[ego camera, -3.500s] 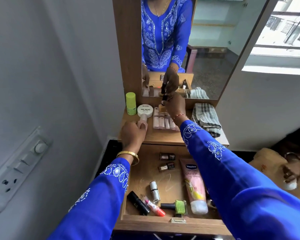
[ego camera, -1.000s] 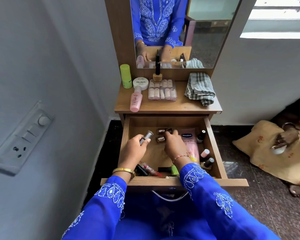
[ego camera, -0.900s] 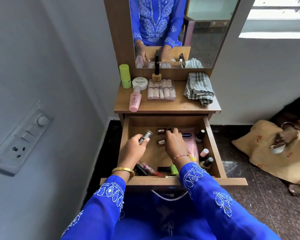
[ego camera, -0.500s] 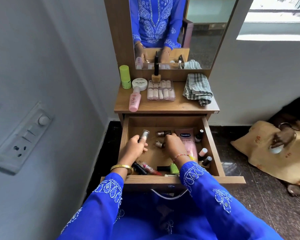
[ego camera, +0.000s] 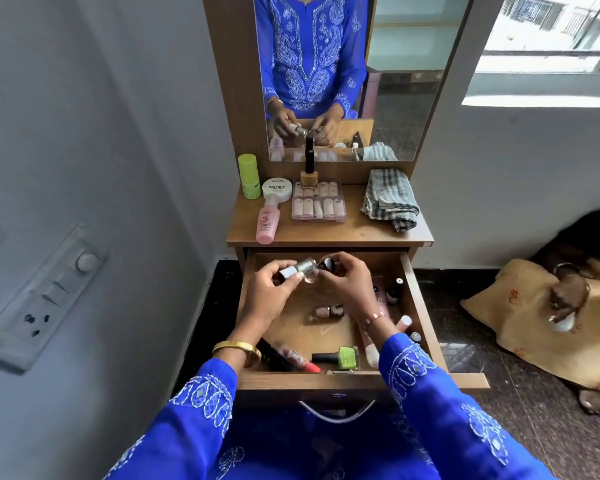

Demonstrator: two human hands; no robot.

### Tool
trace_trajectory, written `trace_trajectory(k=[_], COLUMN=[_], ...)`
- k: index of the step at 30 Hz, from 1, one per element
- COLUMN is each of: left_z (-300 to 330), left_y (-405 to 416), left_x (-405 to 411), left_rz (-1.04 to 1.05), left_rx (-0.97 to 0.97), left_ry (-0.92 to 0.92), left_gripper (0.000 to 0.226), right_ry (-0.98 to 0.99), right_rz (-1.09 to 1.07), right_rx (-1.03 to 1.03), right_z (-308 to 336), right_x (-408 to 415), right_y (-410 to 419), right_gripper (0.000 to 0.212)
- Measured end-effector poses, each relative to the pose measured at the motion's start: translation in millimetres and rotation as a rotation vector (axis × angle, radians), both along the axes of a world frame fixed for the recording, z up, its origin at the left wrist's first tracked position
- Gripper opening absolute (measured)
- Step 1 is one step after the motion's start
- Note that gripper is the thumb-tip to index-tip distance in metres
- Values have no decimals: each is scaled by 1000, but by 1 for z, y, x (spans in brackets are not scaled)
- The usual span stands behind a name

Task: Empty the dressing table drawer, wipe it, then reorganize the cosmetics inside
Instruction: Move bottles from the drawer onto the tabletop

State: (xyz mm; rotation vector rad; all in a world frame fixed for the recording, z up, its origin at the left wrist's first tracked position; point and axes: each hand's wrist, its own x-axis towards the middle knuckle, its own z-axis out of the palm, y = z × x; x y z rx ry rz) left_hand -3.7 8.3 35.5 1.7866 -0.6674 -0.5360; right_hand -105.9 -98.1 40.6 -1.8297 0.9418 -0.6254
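The wooden drawer (ego camera: 418, 306) stands pulled out below the dressing table top (ego camera: 354, 233). Above its back half, my left hand (ego camera: 271, 292) grips a silver lipstick tube (ego camera: 298, 269). My right hand (ego camera: 347, 285) pinches a small dark-capped nail polish bottle (ego camera: 327, 264) right beside it. In the drawer lie another nail polish bottle (ego camera: 326, 311), a green polish bottle (ego camera: 340, 357), a red-tipped tube (ego camera: 297, 358), a pink lotion tube (ego camera: 371, 351) partly under my right arm, and small bottles (ego camera: 395, 291) along the right wall.
On the table top sit a green tube (ego camera: 249, 176), a white nail polish remover jar (ego camera: 276, 189), a pink bottle (ego camera: 268, 220), a yellow polish bottle (ego camera: 309, 171), a nail case (ego camera: 318, 206) and a checked cloth (ego camera: 390, 199). A mirror (ego camera: 395, 81) rises behind. Another person's hand (ego camera: 568, 299) rests on a cushion at right.
Both hands have lifted from the drawer floor toward its back. My right hand picked up a small polish bottle, and my left still holds the silver lipstick.
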Motion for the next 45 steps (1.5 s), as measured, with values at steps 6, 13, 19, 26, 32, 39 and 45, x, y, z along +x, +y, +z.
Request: trace_trajectory(k=[6,13,19,26,32,39,45], left_z=[46,75,79,71,68,64,68], left_y=[-50,-97,-122,-150,-159,-161,-160], left_x=[24,41,47,56,57,52,44], left_rz=[47,64,57,6,2,-5,13], left_rx=[-103,-40,12,89,91,18,-77], left_ry=[-190,-259,-311,-341,-332,-324,-276], left_gripper=[16,17,17,28,30,31,48], right_ry=[-60,54,242,348,371,134,161], right_rz=[-21,-116,-88,-31,-3,77,212], right_rx=[-94,-232,-255,-327,-430,-388,-443], right_z=[52,85,88,86,81,96,101], right_x=[21,42,53,71,73,68,65], right_y=[-50,-114,-142,-155,-156,-127,-112], right_gripper=[22,28,23,23,31,19,37])
